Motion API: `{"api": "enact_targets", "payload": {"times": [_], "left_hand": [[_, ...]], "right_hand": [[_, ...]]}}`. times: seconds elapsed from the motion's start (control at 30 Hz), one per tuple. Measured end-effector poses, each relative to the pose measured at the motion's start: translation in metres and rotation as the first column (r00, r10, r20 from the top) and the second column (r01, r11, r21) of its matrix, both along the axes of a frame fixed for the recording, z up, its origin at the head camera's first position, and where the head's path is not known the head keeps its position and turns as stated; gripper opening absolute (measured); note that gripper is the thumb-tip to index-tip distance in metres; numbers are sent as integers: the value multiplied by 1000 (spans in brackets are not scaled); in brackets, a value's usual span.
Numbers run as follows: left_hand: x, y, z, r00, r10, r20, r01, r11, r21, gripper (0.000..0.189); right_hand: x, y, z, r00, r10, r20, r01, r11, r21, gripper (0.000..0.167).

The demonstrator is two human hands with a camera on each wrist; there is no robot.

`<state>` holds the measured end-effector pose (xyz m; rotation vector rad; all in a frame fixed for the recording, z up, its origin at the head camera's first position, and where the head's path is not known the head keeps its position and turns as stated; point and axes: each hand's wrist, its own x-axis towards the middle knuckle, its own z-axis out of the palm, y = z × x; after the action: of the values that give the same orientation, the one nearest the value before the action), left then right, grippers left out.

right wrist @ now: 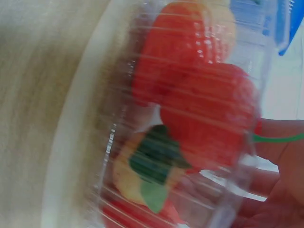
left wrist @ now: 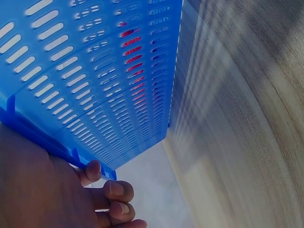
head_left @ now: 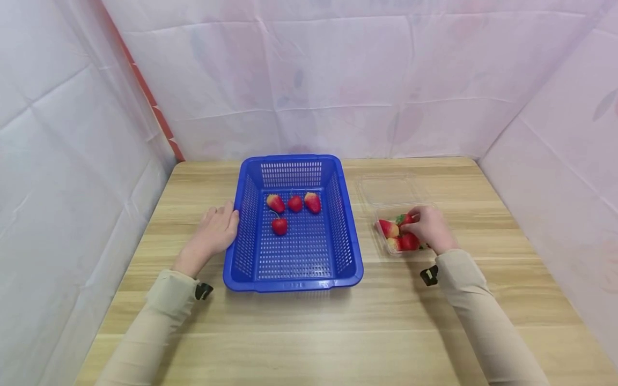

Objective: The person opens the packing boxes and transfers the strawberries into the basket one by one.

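Note:
At the left side of the blue plastic basket point(head_left: 293, 285), my left hand point(head_left: 212, 233) touches the rim, fingers loosely bent; in the left wrist view its thumb point(left wrist: 91, 172) lies at that rim. Inside the basket are two strawberries point(head_left: 313, 202) and two cherries point(head_left: 279, 225) with stems. My right hand point(head_left: 431, 228) reaches into a clear plastic box point(head_left: 393, 252) of strawberries and cherries, thumb and index finger pinching a leafy strawberry point(head_left: 407, 219). Through the box wall, the right wrist view shows a cherry point(right wrist: 209, 114) and green leaves point(right wrist: 159, 154), partly hiding the fingers.
The box's clear lid point(head_left: 388, 190) lies folded back behind it on the wooden table point(head_left: 314, 343). White patterned sheets point(head_left: 338, 69) hang behind the table and at both sides. Dark straps point(head_left: 203, 291) show at the wrists.

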<state>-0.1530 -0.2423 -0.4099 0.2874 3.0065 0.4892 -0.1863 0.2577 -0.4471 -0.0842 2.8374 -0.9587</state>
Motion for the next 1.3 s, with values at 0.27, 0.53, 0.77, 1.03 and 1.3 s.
{"api": "enact_targets", "payload": {"times": [0.27, 0.53, 0.77, 1.03, 1.3], "left_hand": [[0, 2, 4, 1000, 4, -7, -4, 1000, -15, 35], [0, 3, 2, 1000, 10, -10, -11, 999, -35, 36], [0, 4, 3, 1000, 9, -7, -10, 999, -46, 36], [-1, 4, 3, 1000, 13, -6, -13, 999, -33, 37], [0, 3, 2, 1000, 8, -7, -9, 999, -39, 37]], "right_hand": [[4, -5, 18, 998, -15, -56, 14, 1000, -19, 33], [9, -28, 49, 994, -30, -108, 24, 998, -51, 33], [9, -51, 71, 996, -20, -82, 15, 998, -61, 33], [6, -78, 86, 995, 10, -98, -14, 999, -41, 37], [2, -116, 92, 990, 65, -126, -76, 993, -90, 33]]}}
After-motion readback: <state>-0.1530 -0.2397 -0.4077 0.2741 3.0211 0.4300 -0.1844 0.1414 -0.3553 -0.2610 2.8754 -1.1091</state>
